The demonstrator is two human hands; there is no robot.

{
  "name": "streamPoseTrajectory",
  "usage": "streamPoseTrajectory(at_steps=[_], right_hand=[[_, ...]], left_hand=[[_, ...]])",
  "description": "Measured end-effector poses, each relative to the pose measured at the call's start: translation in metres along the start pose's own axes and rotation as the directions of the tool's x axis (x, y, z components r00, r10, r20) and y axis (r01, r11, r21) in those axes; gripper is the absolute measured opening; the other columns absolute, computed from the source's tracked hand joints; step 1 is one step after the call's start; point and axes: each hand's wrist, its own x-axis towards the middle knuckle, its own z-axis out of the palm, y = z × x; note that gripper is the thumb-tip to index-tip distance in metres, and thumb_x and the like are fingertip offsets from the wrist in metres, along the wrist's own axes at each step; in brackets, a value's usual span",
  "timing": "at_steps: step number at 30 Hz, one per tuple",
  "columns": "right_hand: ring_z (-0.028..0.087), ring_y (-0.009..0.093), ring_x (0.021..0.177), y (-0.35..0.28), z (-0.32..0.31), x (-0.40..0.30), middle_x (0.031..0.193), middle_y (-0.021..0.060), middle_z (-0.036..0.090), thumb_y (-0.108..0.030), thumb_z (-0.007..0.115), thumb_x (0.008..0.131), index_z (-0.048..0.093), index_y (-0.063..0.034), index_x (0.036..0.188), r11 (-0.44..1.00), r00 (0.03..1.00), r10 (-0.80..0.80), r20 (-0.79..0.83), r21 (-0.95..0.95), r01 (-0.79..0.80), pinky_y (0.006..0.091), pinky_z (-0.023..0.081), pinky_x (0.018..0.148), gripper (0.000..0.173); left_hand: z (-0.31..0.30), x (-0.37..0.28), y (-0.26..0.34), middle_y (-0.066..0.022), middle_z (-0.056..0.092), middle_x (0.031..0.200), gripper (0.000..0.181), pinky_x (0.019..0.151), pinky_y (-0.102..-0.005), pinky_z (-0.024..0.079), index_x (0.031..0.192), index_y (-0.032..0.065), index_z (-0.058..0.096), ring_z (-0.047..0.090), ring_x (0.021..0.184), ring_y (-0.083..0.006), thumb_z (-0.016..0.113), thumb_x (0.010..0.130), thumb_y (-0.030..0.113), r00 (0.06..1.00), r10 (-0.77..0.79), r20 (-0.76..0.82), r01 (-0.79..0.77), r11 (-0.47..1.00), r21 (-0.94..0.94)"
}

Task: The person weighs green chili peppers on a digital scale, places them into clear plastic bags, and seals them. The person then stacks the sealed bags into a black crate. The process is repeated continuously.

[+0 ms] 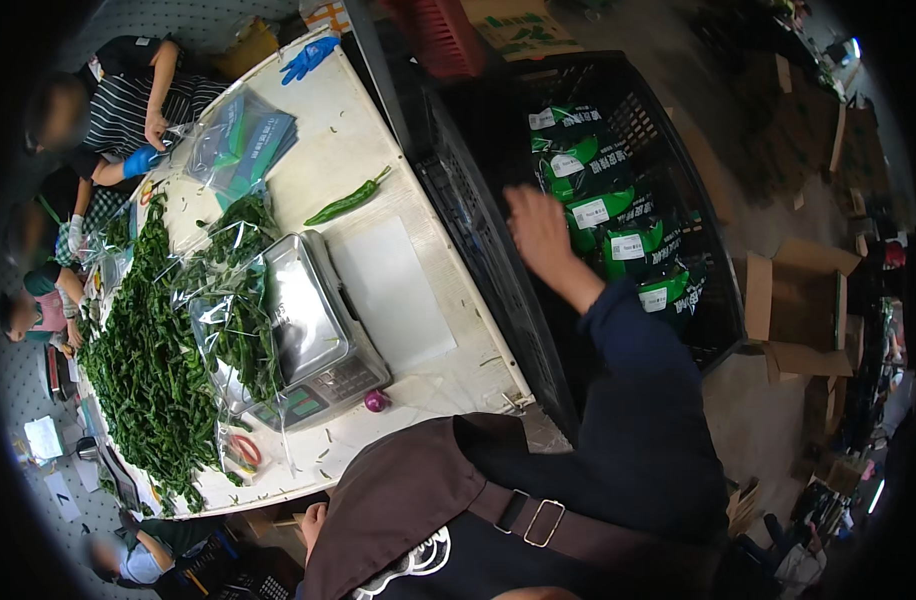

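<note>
My right hand (542, 236) reaches over the near wall of a black plastic crate (657, 112); whether it touches anything is hidden. Beside it in the crate lies a row of labelled green-and-black packs (591, 214). Only a few fingers of my left hand (315, 525) show, below the table's edge at my apron; what it does is hidden. On the white table stands a steel-topped digital scale (308, 307), with clear bags of green peppers (240, 337) on and against it. A single long green pepper (349, 201) and a small purple onion (376, 400) lie by the scale.
A large pile of green peppers (150, 352) covers the table's far side. Red-handled scissors (246, 450), printed bags (267, 146), a white sheet (398, 292) and a blue glove (309, 58) lie there too. Several people work around the table. An open cardboard box (803, 307) stands beyond the crate.
</note>
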Motion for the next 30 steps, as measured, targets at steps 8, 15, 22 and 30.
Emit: streamPoseTrajectory(at_steps=[8, 15, 22, 30], right_hand=[[0.041, 0.033, 0.13, 0.096, 0.013, -0.041, 0.138, 0.0164, 0.046, -0.006, 0.051, 0.084, 0.048, -0.002, 0.134, 0.924, 0.987, -0.055, 0.152, -0.367, 0.108, 0.0454, 0.027, 0.112, 0.051], [0.035, 0.037, 0.136, 0.041, 0.008, -0.051, 0.144, 0.0212, 0.039, -0.01, 0.052, 0.083, 0.046, -0.0022, 0.136, 0.933, 0.959, -0.047, 0.279, -0.33, 0.141, 0.0502, 0.025, 0.113, 0.054], [0.028, 0.037, 0.14, 0.065, -0.017, -0.172, 0.15, 0.0247, 0.03, -0.016, 0.047, 0.09, 0.035, 0.0016, 0.144, 0.834, 0.737, -0.099, 0.668, -0.348, 0.428, 0.0462, 0.022, 0.115, 0.058], [0.033, 0.037, 0.138, 0.081, -0.081, -0.172, 0.148, 0.026, 0.034, -0.017, 0.039, 0.093, 0.034, 0.0073, 0.143, 0.639, 0.578, -0.206, 0.789, -0.339, 0.69, 0.0451, 0.023, 0.114, 0.056]], left_hand=[[0.009, 0.02, -0.029, -0.0101, 0.069, 0.088, 0.025, 0.07, -0.0301, 0.049, 0.105, -0.0028, 0.066, 0.062, 0.078, -0.0155, 0.055, 0.097, 0.018, 1.0, 0.019, 0.024, -0.016, 0.996, -0.088], [0.006, 0.027, -0.027, -0.0087, 0.068, 0.084, 0.026, 0.068, -0.0296, 0.049, 0.105, -0.0026, 0.066, 0.061, 0.074, -0.0147, 0.055, 0.096, 0.02, 1.0, 0.019, 0.016, -0.016, 0.989, -0.144], [0.011, 0.014, -0.01, -0.0091, 0.068, 0.088, 0.028, 0.07, -0.0292, 0.048, 0.107, -0.0032, 0.064, 0.06, 0.077, -0.0145, 0.054, 0.097, 0.021, 0.997, 0.026, 0.069, -0.019, 0.995, -0.096], [0.02, 0.028, -0.019, -0.0105, 0.068, 0.078, 0.03, 0.065, -0.0302, 0.048, 0.099, -0.0025, 0.067, 0.061, 0.07, -0.0147, 0.057, 0.096, 0.026, 0.991, 0.133, 0.004, -0.133, 0.991, -0.025]])
